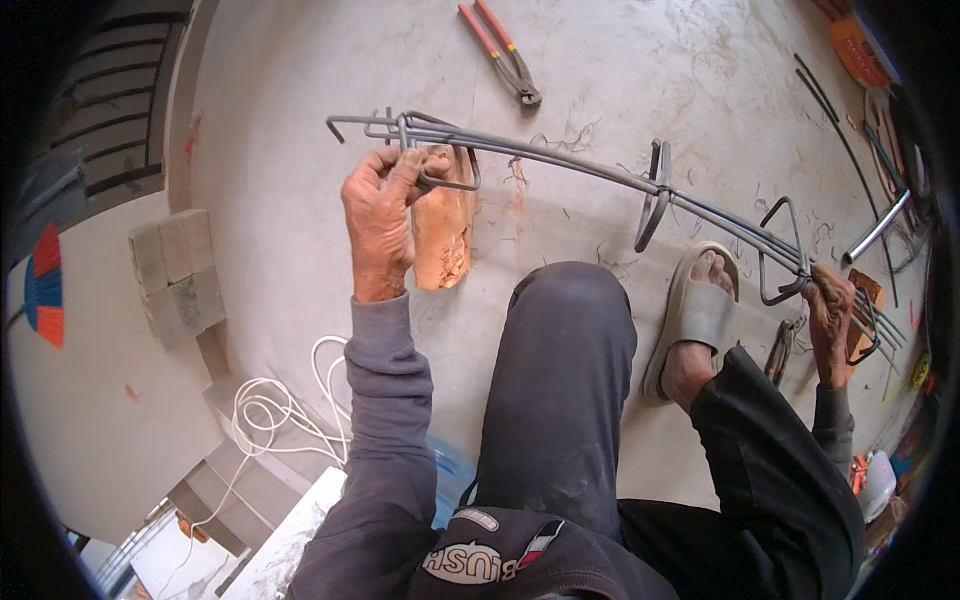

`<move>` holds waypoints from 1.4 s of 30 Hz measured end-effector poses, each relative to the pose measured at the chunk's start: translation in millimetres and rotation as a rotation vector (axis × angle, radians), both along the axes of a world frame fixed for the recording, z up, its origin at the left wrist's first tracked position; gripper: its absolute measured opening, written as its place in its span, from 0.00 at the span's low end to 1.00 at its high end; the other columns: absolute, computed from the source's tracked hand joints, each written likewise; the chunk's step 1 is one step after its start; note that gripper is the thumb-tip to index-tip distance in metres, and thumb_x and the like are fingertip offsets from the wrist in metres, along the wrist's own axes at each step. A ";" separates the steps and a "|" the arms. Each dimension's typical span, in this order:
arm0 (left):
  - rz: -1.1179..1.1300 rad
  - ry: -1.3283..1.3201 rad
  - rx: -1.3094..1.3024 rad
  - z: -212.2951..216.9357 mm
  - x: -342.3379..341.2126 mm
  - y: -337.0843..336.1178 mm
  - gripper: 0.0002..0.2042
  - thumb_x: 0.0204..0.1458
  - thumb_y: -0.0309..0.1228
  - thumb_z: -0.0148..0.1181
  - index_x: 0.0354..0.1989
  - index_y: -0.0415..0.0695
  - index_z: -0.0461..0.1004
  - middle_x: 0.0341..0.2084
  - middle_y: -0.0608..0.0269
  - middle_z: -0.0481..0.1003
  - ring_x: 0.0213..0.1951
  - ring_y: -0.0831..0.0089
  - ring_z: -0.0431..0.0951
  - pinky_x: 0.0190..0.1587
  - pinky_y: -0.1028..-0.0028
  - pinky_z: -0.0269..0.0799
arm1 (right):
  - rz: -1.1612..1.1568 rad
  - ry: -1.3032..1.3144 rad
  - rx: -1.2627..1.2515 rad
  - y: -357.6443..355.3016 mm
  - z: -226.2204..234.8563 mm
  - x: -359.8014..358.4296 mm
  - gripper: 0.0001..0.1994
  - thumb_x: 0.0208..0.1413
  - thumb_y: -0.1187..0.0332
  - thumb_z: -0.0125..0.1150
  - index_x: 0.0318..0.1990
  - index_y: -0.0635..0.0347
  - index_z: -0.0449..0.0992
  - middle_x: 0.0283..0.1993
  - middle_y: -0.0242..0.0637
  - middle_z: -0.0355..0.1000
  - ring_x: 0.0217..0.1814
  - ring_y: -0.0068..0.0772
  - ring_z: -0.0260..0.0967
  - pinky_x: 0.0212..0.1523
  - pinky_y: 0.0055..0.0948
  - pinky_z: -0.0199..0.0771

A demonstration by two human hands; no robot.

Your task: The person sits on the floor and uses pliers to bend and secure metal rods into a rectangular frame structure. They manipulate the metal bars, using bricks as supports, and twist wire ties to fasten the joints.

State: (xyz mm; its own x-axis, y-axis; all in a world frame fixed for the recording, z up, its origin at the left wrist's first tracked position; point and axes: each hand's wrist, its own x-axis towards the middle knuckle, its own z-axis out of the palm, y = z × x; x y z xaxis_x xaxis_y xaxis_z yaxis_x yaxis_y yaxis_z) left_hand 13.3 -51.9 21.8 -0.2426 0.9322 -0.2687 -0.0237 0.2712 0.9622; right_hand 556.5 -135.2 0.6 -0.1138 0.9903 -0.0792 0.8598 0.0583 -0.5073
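Note:
A long bundle of thin grey steel bars (570, 160) stretches across the upper middle, sloping down to the right, with hooked ends at its left. Several bent steel loops ring the bars, including a middle loop (645, 226) and a right-hand loop (762, 262). At the left end, my left hand (379, 225) is closed, its thumb and fingers pinching a square steel loop (476, 172) around the bars. My right hand (829, 315) wraps round the bundle near its far right end, where the palm and some of the bars are hidden.
A wood block (443, 245) lies beneath the bars' left end. Red-handled pincers (508, 62) rest on the floor ahead; another pair (779, 350) is beside my sandalled foot (700, 310). White cable (265, 405) coils at left near grey blocks (170, 255). Loose rods and a metal tube (877, 227) lie right.

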 end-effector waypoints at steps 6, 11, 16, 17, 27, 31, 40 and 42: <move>-0.035 -0.062 0.075 42.3 1.0 4.0 0.09 0.59 0.29 0.62 0.42 0.37 0.73 0.33 0.54 0.80 0.34 0.63 0.85 0.43 0.69 0.81 | -0.024 -0.089 0.124 -20.9 -1.7 40.5 0.10 0.49 0.73 0.61 0.36 0.71 0.74 0.33 0.45 0.71 0.41 0.38 0.68 0.47 0.34 0.66; -0.058 -0.012 0.042 65.4 -3.9 -21.0 0.08 0.59 0.28 0.62 0.40 0.37 0.74 0.34 0.55 0.79 0.31 0.66 0.85 0.41 0.65 0.83 | 0.048 -0.109 0.172 -40.5 -15.6 77.9 0.13 0.50 0.75 0.63 0.45 0.67 0.78 0.45 0.43 0.75 0.53 0.40 0.69 0.58 0.36 0.66; -0.044 -0.032 -0.047 47.5 -5.2 -48.6 0.08 0.58 0.28 0.63 0.40 0.36 0.74 0.35 0.56 0.78 0.31 0.70 0.83 0.39 0.67 0.83 | -0.024 -0.023 0.045 -51.0 -20.1 74.5 0.14 0.51 0.76 0.63 0.47 0.65 0.78 0.49 0.42 0.74 0.56 0.41 0.68 0.61 0.38 0.64; -0.038 -0.032 -0.062 43.0 -5.0 -53.9 0.08 0.58 0.28 0.63 0.39 0.36 0.74 0.35 0.56 0.78 0.31 0.71 0.82 0.39 0.67 0.83 | -0.045 -0.012 0.027 -53.6 -21.2 73.2 0.15 0.51 0.77 0.63 0.47 0.65 0.78 0.50 0.42 0.74 0.57 0.41 0.68 0.62 0.38 0.64; -0.088 0.003 -0.088 26.3 2.6 -78.8 0.12 0.57 0.30 0.65 0.44 0.35 0.74 0.37 0.58 0.78 0.32 0.74 0.79 0.43 0.71 0.76 | -0.092 0.013 -0.156 -34.5 -20.3 62.1 0.12 0.46 0.73 0.63 0.39 0.69 0.75 0.38 0.44 0.74 0.46 0.41 0.69 0.54 0.36 0.65; -0.063 -0.009 -0.104 12.0 -3.2 -87.7 0.12 0.57 0.30 0.65 0.44 0.35 0.74 0.37 0.58 0.79 0.34 0.75 0.79 0.45 0.72 0.76 | -0.002 -0.007 -0.067 -46.0 -37.4 76.2 0.12 0.46 0.74 0.62 0.39 0.68 0.73 0.39 0.42 0.71 0.44 0.39 0.67 0.52 0.34 0.66; -0.016 0.036 -0.138 -10.4 6.0 -90.3 0.11 0.57 0.28 0.64 0.43 0.35 0.74 0.34 0.59 0.78 0.35 0.76 0.79 0.44 0.74 0.75 | -0.011 -0.084 -0.312 -42.8 -48.4 86.7 0.12 0.48 0.78 0.63 0.42 0.66 0.77 0.42 0.38 0.72 0.50 0.37 0.68 0.59 0.34 0.65; -0.032 0.142 -0.142 -16.1 4.1 -91.3 0.11 0.56 0.28 0.64 0.43 0.35 0.74 0.31 0.60 0.78 0.34 0.76 0.78 0.42 0.75 0.74 | -0.001 -0.029 -0.140 -42.3 -49.6 75.4 0.10 0.47 0.77 0.62 0.39 0.67 0.74 0.37 0.38 0.69 0.43 0.36 0.67 0.53 0.33 0.65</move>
State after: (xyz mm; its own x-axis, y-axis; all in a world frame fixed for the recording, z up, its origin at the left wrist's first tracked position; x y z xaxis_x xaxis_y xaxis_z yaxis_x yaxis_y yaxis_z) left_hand 17.4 -143.2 5.7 -0.2580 0.8951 -0.3637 0.1201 0.4033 0.9072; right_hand 631.9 -177.4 -48.9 -0.1087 0.9695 -0.2196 0.8742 -0.0119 -0.4854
